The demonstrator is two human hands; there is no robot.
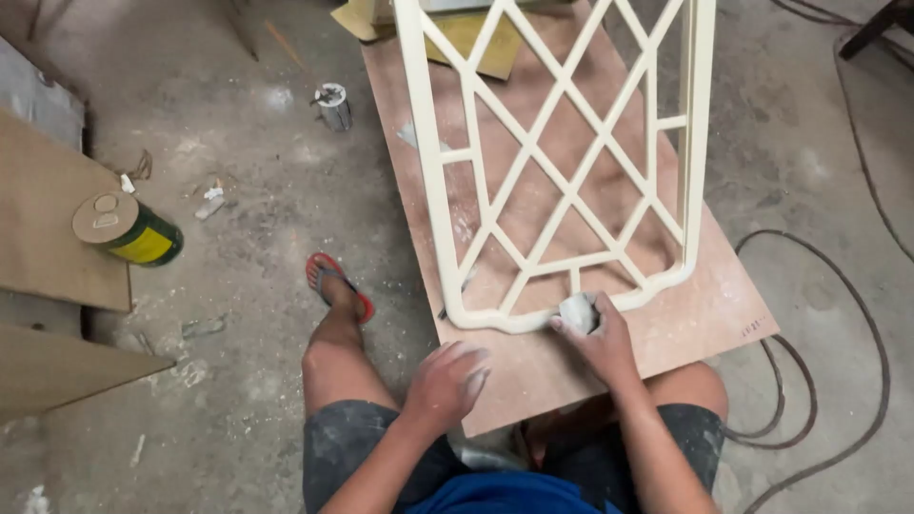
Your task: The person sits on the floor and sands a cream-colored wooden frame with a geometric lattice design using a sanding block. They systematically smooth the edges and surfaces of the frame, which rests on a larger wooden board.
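Right hand: closed around a small grey folded pad (sandpaper or cloth, I cannot tell which), pressing it against the bottom rail of the lattice frame.
Left hand: holds nothing, fingers loosely curled, dusty, resting on the near edge of the board.
Lattice frame: cream-coloured, diamond pattern, lying flat on the board, its rounded lower edge just in front of the hands.
Board: reddish-brown sheet, laid across the person's knees and reaching away over the floor.
Floor: dusty concrete; a red sandal on the left foot.
Left side: a yellow-and-green can with a cardboard lid.
Further off: a small metal tin.
Right side: a black cable looping beside the board.
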